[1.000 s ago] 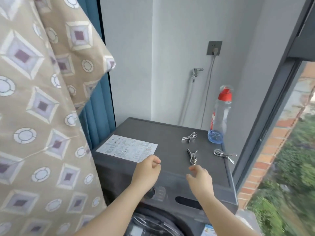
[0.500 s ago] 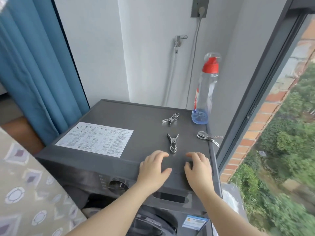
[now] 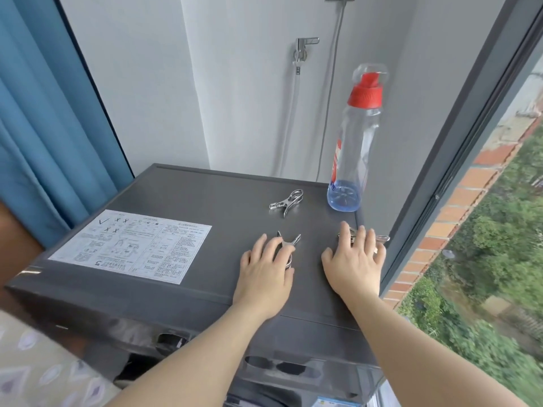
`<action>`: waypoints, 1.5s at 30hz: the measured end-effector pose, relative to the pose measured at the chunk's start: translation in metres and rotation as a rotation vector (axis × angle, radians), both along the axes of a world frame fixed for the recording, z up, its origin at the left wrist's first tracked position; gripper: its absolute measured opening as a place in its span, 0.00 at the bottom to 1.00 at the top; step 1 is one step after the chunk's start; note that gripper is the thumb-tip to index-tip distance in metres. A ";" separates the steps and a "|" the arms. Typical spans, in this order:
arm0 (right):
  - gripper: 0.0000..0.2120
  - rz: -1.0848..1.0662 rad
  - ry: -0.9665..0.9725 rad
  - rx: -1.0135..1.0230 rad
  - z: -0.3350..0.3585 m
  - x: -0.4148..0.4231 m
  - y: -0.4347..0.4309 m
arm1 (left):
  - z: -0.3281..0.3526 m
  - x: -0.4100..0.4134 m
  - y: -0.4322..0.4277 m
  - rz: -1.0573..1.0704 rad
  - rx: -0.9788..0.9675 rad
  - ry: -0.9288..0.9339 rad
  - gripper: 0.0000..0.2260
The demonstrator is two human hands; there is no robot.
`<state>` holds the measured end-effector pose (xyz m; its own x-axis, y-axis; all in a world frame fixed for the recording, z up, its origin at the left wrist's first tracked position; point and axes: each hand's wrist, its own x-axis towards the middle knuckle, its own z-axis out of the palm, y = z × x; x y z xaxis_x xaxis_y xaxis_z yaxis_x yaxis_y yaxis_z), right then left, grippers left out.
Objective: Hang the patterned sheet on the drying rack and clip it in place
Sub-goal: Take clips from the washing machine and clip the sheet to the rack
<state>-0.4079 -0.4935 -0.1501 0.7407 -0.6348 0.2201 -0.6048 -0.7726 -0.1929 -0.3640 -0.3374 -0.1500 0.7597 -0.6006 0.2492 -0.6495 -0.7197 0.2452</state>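
Only a corner of the patterned beige sheet [image 3: 38, 374] shows, at the bottom left; the drying rack is out of view. Three metal clips lie on the grey washing machine top [image 3: 191, 195]. My left hand [image 3: 264, 277] rests flat with spread fingers over the middle clip [image 3: 289, 241], whose jaws stick out past the fingertips. My right hand [image 3: 354, 268] lies flat over the right clip [image 3: 382, 238], of which only the ends show. The far clip [image 3: 286, 202] lies untouched beyond both hands.
A clear bottle with a red cap [image 3: 354, 148] stands at the machine's back right corner. A white instruction sticker [image 3: 132, 245] covers the left of the top. A blue curtain [image 3: 44, 127] hangs on the left; an open window frame [image 3: 440, 160] runs along the right.
My view has swung down and right, away from the hanging sheet. Both hands moved forward across the machine top and now lie on the middle and right clips.
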 end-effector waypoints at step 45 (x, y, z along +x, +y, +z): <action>0.20 0.261 -0.006 0.089 0.006 -0.026 0.031 | -0.006 -0.001 0.064 -0.060 -0.095 -0.115 0.05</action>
